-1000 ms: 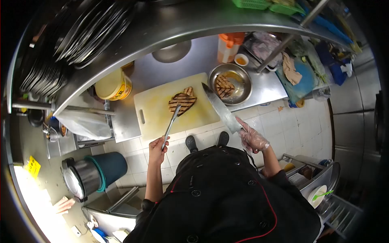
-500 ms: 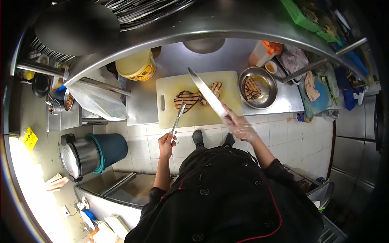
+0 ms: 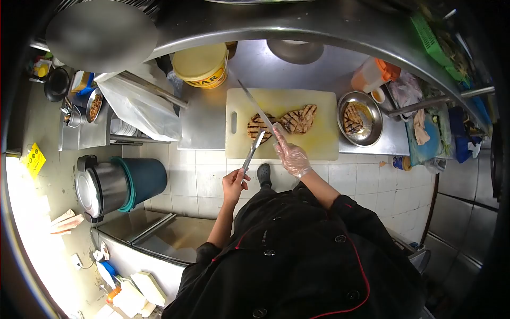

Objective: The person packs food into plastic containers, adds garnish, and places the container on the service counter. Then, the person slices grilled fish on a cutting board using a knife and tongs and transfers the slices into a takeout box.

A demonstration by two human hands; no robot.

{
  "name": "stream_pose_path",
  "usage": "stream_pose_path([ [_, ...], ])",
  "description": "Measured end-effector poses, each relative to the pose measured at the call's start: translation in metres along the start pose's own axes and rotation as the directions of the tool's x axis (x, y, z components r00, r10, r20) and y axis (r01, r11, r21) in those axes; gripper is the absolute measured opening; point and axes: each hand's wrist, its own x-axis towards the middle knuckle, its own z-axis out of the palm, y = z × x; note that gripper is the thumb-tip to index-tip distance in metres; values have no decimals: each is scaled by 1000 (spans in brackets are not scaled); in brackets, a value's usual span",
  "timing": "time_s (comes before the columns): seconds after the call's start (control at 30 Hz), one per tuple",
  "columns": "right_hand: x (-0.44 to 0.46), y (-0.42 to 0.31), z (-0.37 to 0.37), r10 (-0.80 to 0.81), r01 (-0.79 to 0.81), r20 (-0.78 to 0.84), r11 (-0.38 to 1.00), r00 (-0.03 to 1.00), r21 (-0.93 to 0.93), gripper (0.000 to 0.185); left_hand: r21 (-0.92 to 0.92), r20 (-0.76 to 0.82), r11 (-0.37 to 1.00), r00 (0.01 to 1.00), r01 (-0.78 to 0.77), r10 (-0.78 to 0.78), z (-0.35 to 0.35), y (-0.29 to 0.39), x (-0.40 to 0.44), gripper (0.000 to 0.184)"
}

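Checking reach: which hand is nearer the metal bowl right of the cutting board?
Right. The right hand, with the knife, is left of the metal bowl, at the front edge of the cutting board; the left hand, with the tongs, is farther left.

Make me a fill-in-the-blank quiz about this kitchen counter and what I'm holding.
Your bare ____ grip holds the silver metal tongs.
Your right grip, in a clear plastic glove, holds a long steel-bladed ____.
The round metal bowl stands to the ____ of the pale rectangular cutting board.
The round yellow plastic bucket stands nearest the board's far ____ corner.

Missing words: left; knife; right; left.
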Motion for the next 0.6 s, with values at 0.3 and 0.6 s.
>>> stream_pose_path([
  [0.3, -10, -10, 15, 83, -85, -20, 989, 996, -122, 66, 133, -24, 991, 999, -25, 28, -7, 17, -14, 29],
  [0.6, -14, -18, 11, 181, -181, -24, 983, 983, -35, 61, -33, -15, 999, 999, -40, 40, -19, -4, 2, 25],
])
